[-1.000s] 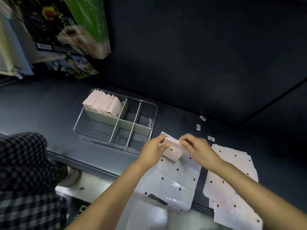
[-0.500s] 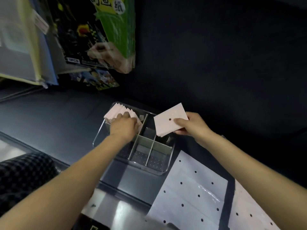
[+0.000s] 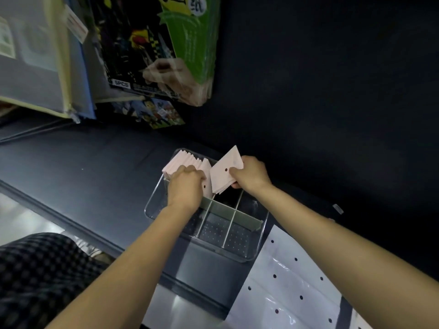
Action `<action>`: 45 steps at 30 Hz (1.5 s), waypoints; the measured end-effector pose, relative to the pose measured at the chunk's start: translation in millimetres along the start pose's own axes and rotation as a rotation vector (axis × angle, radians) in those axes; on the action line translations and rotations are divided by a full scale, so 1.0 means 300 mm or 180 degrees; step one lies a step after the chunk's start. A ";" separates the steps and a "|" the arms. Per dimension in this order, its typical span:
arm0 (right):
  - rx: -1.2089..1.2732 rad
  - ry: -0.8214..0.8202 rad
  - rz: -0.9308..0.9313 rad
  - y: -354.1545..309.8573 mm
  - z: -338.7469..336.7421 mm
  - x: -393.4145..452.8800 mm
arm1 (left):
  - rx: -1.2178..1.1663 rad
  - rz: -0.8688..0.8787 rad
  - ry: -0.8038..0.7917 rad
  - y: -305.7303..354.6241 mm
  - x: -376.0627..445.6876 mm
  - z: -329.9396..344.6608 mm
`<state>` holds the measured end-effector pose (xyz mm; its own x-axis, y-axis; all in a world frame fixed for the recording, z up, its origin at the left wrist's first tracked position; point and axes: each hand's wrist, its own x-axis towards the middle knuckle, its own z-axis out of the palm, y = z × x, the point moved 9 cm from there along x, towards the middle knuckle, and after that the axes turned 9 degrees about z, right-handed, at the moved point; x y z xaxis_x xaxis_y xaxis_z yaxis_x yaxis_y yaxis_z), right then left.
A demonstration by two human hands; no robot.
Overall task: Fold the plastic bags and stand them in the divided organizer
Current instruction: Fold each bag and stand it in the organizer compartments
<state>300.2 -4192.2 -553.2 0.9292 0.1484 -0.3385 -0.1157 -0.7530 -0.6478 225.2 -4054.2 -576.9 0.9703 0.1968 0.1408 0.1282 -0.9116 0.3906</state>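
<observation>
A clear divided organizer (image 3: 257,243) with grey-green dividers stands on the dark table. Its far left compartment holds a row of several folded pink bags (image 3: 183,160) standing upright. My left hand (image 3: 186,188) rests on that row and presses it to the left. My right hand (image 3: 251,173) grips a folded pink bag (image 3: 225,170) with a dark dot, its lower edge dipping into the gap right of the row. Flat unfolded bags (image 3: 292,283) with punched holes lie at the lower right.
Packaged goods (image 3: 190,43) and folders (image 3: 42,67) hang at the upper left above the table. A checked garment (image 3: 35,276) fills the lower left. The table's front edge (image 3: 78,224) runs diagonally beneath my arms. Small white labels (image 3: 337,208) lie right of the organizer.
My right hand has carried the folded bag from over the flat bags to the organizer and lowered it beside the row. My left hand went to the row and pushed it aside.
</observation>
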 end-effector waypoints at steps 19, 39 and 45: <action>0.0872 -0.0581 0.1048 0.000 0.270 0.017 | -0.1320 -0.0955 0.0948 -0.249 -0.050 -0.068; 0.1385 -0.0853 0.1032 0.000 0.372 0.046 | -0.1210 -0.0358 0.0956 -0.220 -0.075 -0.034; 0.0238 -0.0455 0.0057 -0.027 0.274 -0.046 | -0.0986 -0.0456 0.0971 -0.216 -0.071 -0.023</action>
<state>259.4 -4135.4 -599.3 0.8679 0.2292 -0.4407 -0.1626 -0.7073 -0.6879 194.7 -3996.7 -599.0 0.8365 0.4527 0.3087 0.1444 -0.7256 0.6728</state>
